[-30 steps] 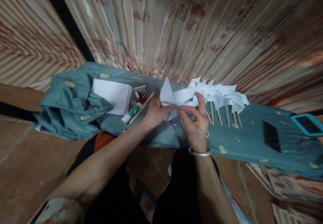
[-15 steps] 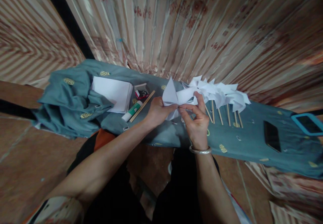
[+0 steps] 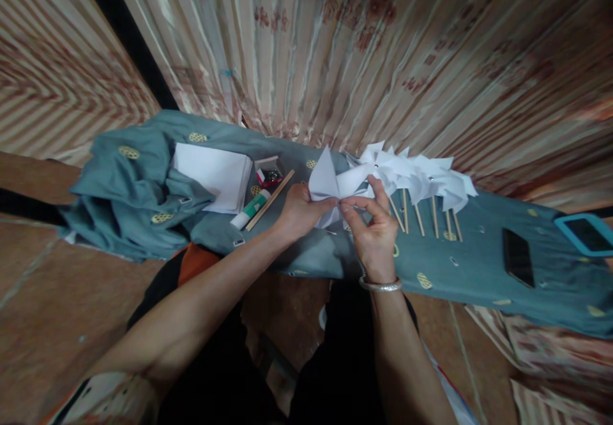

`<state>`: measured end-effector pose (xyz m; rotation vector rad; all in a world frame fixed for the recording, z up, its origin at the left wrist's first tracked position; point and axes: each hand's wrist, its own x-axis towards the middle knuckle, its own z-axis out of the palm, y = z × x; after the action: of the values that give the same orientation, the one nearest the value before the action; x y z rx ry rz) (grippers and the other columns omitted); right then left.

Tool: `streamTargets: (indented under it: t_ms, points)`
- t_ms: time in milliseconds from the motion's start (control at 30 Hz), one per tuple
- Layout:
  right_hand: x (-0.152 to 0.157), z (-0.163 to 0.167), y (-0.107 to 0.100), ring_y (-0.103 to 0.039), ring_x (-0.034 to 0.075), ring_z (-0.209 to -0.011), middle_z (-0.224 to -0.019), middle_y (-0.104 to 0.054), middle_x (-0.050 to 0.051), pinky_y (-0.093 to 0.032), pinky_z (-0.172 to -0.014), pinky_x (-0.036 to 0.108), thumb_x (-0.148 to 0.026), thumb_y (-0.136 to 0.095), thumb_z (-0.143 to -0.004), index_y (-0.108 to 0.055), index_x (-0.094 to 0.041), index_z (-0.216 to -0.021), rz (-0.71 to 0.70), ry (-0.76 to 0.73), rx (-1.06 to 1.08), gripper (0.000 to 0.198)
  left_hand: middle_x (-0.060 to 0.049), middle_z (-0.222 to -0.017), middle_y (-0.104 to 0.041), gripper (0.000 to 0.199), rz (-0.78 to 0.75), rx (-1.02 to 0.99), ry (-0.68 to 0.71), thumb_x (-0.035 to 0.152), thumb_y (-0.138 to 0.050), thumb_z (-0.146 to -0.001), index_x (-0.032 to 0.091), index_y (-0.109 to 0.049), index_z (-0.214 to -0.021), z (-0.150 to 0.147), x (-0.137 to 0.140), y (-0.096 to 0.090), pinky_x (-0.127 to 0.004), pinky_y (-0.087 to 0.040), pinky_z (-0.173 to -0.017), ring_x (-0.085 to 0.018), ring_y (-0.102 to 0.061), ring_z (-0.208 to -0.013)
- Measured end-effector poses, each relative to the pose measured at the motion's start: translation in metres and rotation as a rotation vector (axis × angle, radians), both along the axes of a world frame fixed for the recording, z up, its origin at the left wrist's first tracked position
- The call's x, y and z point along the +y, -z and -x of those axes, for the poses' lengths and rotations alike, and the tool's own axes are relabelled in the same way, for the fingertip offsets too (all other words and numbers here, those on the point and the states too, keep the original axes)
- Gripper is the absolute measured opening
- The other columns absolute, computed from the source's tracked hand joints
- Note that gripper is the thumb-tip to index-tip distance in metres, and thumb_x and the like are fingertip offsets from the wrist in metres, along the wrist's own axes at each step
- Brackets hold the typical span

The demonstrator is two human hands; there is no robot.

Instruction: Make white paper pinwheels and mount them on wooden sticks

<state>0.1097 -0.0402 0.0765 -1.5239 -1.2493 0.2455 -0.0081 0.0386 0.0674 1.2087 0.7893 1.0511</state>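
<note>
Between my hands, above the cloth-covered bench, is a white paper pinwheel [image 3: 324, 177] with its blades folded up. My left hand [image 3: 302, 211] is closed on its left side, thumb pointing to the middle. With thumb and index finger, my right hand [image 3: 372, 227] pinches at the pinwheel's centre; the other fingers are raised along the right blade. Whether a small pin sits in that pinch I cannot make out. Just beyond, to the right, several finished paper pinwheels [image 3: 412, 173] lie overlapping in a row, their wooden sticks [image 3: 435, 216] pointing toward me.
Left of my hands lie two loose wooden sticks [image 3: 271, 200], a green and white glue stick [image 3: 250, 209], a small open box of pins [image 3: 269, 175] and a stack of white paper [image 3: 213, 176]. A black phone [image 3: 518, 258] and a blue-framed device [image 3: 587, 233] rest at the right.
Both hands keep nearly the same hold on the pinwheel, with only slight finger movement at its centre. The view has shifted a little.
</note>
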Motion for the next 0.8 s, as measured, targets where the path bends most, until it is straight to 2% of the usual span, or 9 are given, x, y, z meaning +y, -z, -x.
streamTargets:
  t_ms: [167,533,800]
  points:
    - [0.0000,0.0011,0.0003,-0.038,0.026,-0.140,-0.144,-0.050,0.004,-0.023,-0.116,0.052,-0.027,-0.068,-0.079,-0.072,-0.023,-0.081,-0.005,0.015,0.001,0.006,0.001,-0.065,-0.067,0.011,0.017,0.007,0.001,0.016,-0.074,-0.061,0.012,-0.066,-0.069,0.0000,0.0003,-0.0003,-0.021,-0.045,-0.058,-0.012,-0.059,-0.061]
    - [-0.0010,0.0027,0.0006,-0.040,0.026,-0.139,-0.141,-0.053,0.007,-0.027,-0.114,0.048,-0.030,-0.069,-0.078,-0.072,-0.022,-0.082,0.024,0.064,0.031,0.010,0.002,-0.061,-0.063,0.008,-0.006,0.007,0.023,0.013,-0.072,-0.062,0.013,-0.064,-0.064,-0.0011,0.0010,0.0000,-0.021,-0.047,-0.060,-0.013,-0.059,-0.063]
    - [-0.0003,0.0004,0.0023,-0.043,0.026,-0.136,-0.139,-0.055,0.008,-0.026,-0.114,0.049,-0.029,-0.069,-0.077,-0.073,-0.021,-0.080,0.028,0.069,0.053,0.010,0.001,-0.063,-0.065,0.010,0.053,0.000,0.100,0.019,-0.073,-0.063,0.012,-0.066,-0.067,-0.0002,0.0010,0.0023,-0.022,-0.045,-0.057,-0.013,-0.059,-0.059]
